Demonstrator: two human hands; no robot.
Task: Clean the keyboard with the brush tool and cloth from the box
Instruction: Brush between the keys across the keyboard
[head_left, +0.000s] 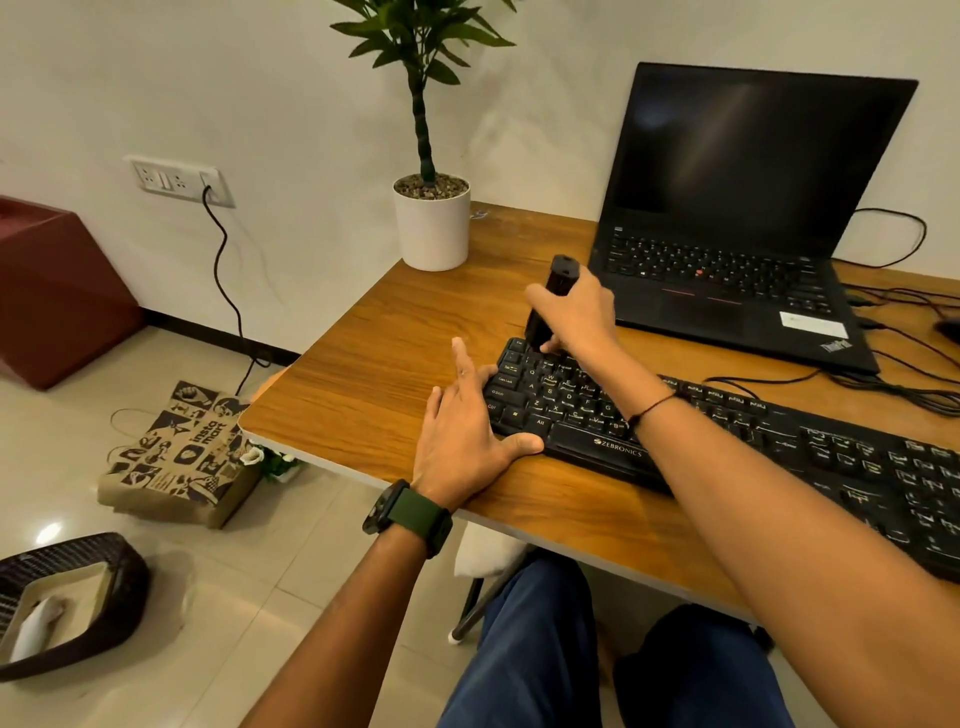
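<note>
Keyboard (727, 441): black Zebronics unit lying flat on the wooden desk (374, 374), in front of the ThinkPad laptop (727, 234).
Brush tool (551, 304): your right hand (576, 317) has its fingers wrapped round the black body, lower end on the top-left keys.
Left hand (467, 431): fingers spread, thumb pressing the keyboard's front-left edge.
Box (62, 603): on the floor, cloth (39, 623) inside.
Risk: excess downward force may dislodge keycaps.
Risk: releasing your left hand lets the keyboard slide.
</note>
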